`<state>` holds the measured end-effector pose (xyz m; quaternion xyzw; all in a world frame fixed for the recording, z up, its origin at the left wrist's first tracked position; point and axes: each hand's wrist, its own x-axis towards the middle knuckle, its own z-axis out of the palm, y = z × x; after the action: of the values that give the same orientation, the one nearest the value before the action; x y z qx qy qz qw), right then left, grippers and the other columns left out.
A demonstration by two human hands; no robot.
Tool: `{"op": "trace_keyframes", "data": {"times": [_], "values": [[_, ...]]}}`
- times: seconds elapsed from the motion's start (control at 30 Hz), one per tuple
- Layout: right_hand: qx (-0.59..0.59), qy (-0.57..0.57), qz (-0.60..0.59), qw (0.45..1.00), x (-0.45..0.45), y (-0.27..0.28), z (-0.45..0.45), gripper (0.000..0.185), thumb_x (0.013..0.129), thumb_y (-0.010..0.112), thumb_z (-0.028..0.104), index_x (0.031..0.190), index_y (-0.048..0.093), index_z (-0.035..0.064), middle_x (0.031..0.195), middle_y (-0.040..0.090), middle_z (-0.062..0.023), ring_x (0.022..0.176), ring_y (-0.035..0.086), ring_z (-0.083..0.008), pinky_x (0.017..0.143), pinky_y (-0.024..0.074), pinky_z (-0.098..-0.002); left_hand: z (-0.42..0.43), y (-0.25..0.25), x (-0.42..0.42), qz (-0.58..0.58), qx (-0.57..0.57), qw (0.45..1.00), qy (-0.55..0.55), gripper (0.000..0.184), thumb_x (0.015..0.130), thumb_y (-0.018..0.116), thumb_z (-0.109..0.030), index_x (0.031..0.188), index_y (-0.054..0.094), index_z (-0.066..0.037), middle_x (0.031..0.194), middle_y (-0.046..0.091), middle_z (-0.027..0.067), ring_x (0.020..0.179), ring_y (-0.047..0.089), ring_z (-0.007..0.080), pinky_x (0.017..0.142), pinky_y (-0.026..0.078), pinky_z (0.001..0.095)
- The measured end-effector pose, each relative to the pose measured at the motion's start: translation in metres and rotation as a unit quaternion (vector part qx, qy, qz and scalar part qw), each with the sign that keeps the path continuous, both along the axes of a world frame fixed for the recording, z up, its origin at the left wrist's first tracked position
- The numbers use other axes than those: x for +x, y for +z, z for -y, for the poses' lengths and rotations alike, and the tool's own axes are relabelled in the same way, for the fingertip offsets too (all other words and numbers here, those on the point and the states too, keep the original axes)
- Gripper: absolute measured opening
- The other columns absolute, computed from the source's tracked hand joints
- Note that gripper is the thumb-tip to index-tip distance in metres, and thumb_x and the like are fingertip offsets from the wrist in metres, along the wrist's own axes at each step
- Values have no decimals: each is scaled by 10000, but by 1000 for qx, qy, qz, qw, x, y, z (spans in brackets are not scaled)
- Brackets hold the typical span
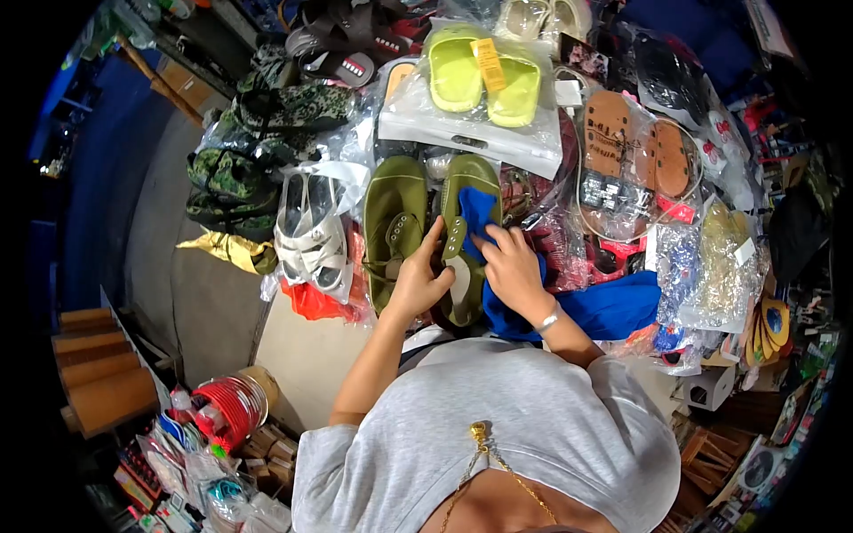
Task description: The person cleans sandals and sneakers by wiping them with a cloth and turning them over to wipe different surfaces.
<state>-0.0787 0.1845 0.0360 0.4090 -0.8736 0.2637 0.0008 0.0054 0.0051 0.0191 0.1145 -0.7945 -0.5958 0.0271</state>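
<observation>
Two olive-green shoes stand side by side, soles down, in front of my chest: a left one [391, 200] and a right one [460, 293]. My left hand [421, 277] holds the near part of the right shoe, its index finger stretched along the inner side and its thumb by the opening. A blue cloth [613, 306] trails over the goods on the right, with one end lying on the right shoe. My right hand [514, 271] presses that end against the shoe's upper, fingers bent around the cloth. The left shoe lies beside my left hand, its lace loose.
Bagged lime-green slippers [515, 93] lie beyond the shoes. White sandals [311, 235] and camouflage shoes [227, 182] are on the left, brown sandals [607, 133] in plastic on the right. A stack of red rings [233, 410] is at the lower left.
</observation>
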Motion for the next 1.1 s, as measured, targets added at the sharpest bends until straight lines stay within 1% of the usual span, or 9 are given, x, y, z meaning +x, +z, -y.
{"op": "trace_keyframes", "data": {"times": [0.07,0.17,0.27,0.4,0.53,0.73,0.87,1.0,1.1], "values": [[-17,74,86,993,15,-4,-24,372,737,582,23,1101,652,42,1165,550,-122,1043,535,-318,884,490,-392,1,2,0,14,-3,1000,-3,818,745,599,-57,1500,287,-85,1079,658,162,759,602,178,686,488,268],[-10,271,373,887,-13,23,-56,420,733,507,-7,1127,650,24,1196,572,-156,1141,543,-308,1000,427,-385,2,9,-2,62,-17,998,0,818,748,593,-61,1503,277,-85,1084,655,178,792,621,206,713,494,277],[-4,123,197,973,-49,45,-49,446,758,513,-11,1188,622,36,1228,553,-175,1157,533,-332,1006,423,-393,3,4,-2,35,1,999,-5,821,750,590,-63,1505,267,-83,1086,655,185,797,631,224,735,497,285],[-85,44,13,995,-48,10,-12,408,753,548,-13,1153,617,20,1188,547,-166,1100,527,-355,938,468,-406,2,-5,-1,-1,13,1000,6,821,746,595,-62,1503,282,-105,1100,651,175,777,625,211,726,494,284],[-1,45,25,999,19,-3,-11,403,703,562,-19,1093,647,38,1142,548,-136,1005,531,-328,800,502,-406,4,-12,3,11,19,1000,11,816,740,608,-74,1498,314,-145,1094,654,156,681,567,174,653,473,277],[-73,158,286,942,24,18,-55,459,705,522,-27,1135,660,51,1172,573,-127,1081,557,-303,931,473,-362,3,-12,-2,15,5,1000,12,841,733,614,-76,1506,292,-152,1101,649,195,593,555,194,620,480,294],[-166,-13,84,982,-23,34,-28,444,746,520,-34,1166,638,47,1183,568,-170,1093,556,-340,948,463,-395,4,-13,-2,12,18,1000,5,842,738,607,-70,1510,275,-128,1073,655,172,588,535,148,609,467,275],[-89,-27,-21,995,-15,-8,-8,370,750,548,-23,1106,631,37,1186,539,-148,1026,542,-354,858,499,-430,3,-17,-2,-11,36,999,6,809,755,603,-63,1500,292,-100,1049,658,145,728,591,146,675,481,260],[-13,51,61,997,30,-8,-30,404,706,551,-30,1091,648,43,1211,530,-141,986,549,-333,831,503,-396,1,-17,0,-34,41,999,0,796,761,602,-50,1495,297,-88,1039,660,136,770,604,149,691,484,254]]}}
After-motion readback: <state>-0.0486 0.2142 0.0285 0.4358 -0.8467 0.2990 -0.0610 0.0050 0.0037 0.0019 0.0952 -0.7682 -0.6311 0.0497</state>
